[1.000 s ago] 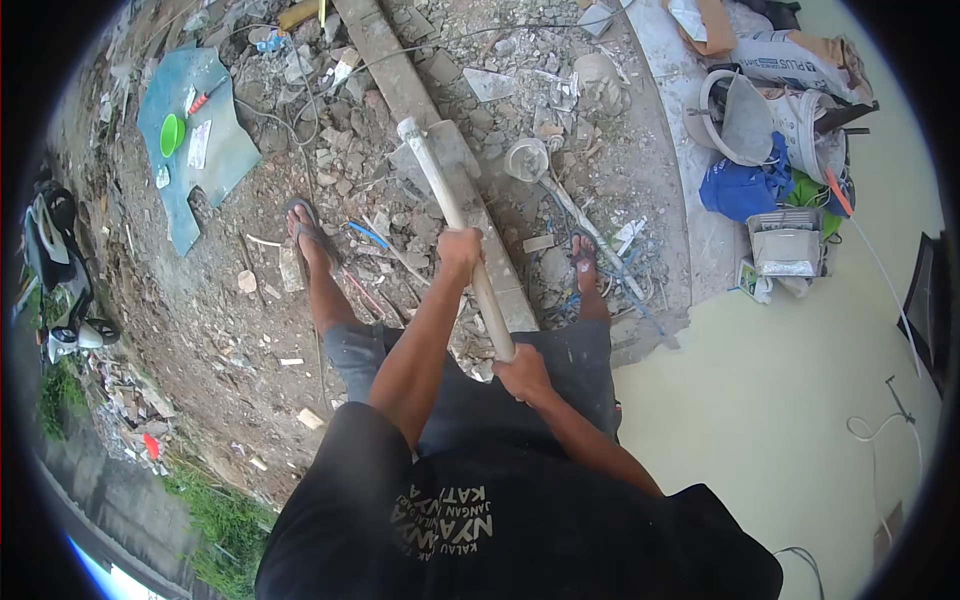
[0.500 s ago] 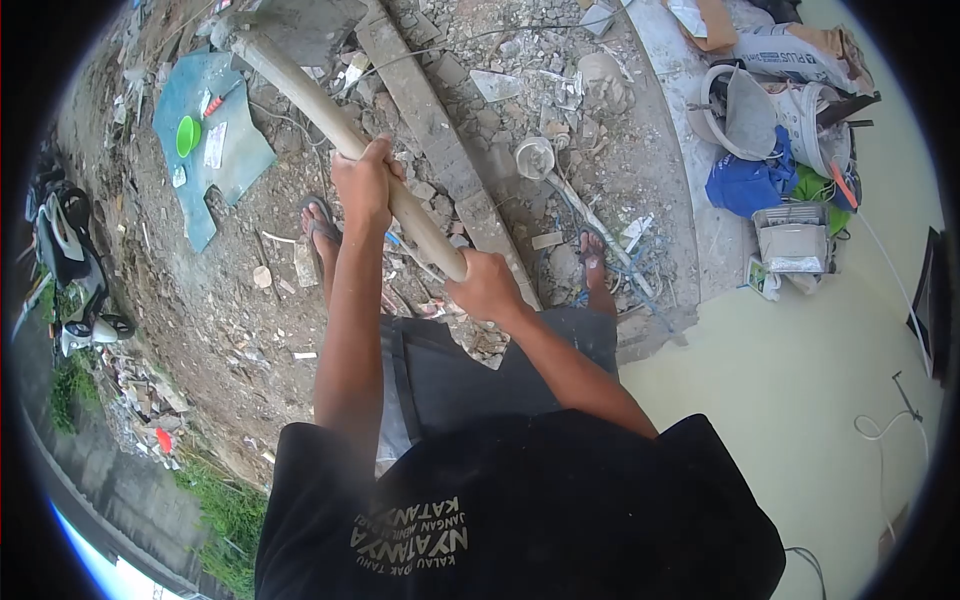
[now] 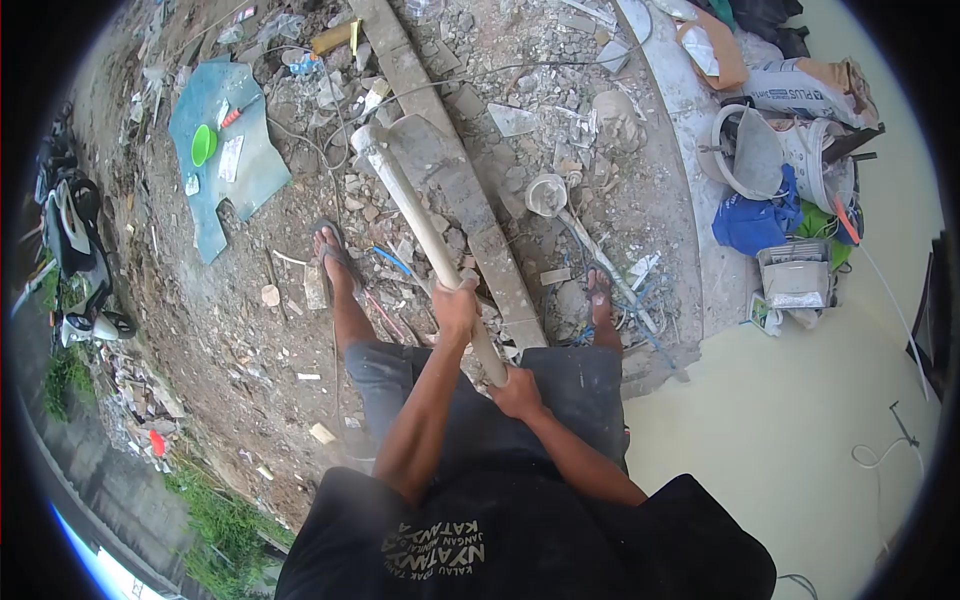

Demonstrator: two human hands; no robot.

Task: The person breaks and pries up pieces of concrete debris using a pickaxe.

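A hoe [image 3: 415, 218] with a long pale wooden handle slants across the middle of the view. Its dusty grey metal blade [image 3: 425, 143] lies over the rubble beside a long concrete kerb [image 3: 492, 262], partly overlapping it. Around the middle of the handle my left hand [image 3: 456, 308] is closed. My right hand [image 3: 518, 393] grips the handle lower down, near its end, close to my shorts. Broken stones and dirt surround the blade, and a blue tube [image 3: 392, 262] lies left of the handle.
My sandalled feet stand on either side of the kerb. A broken glass sheet [image 3: 262, 170] holds a green bowl [image 3: 204, 146]. A white dipper [image 3: 547, 196] lies right of the kerb. Buckets [image 3: 742, 150], sacks and a blue bag [image 3: 748, 222] are at right; a motorbike [image 3: 75, 245] is at left.
The hoe blade has come from the upper left down and right, nearer to me. Both hands have moved down and right with the handle, and the view has shifted slightly.
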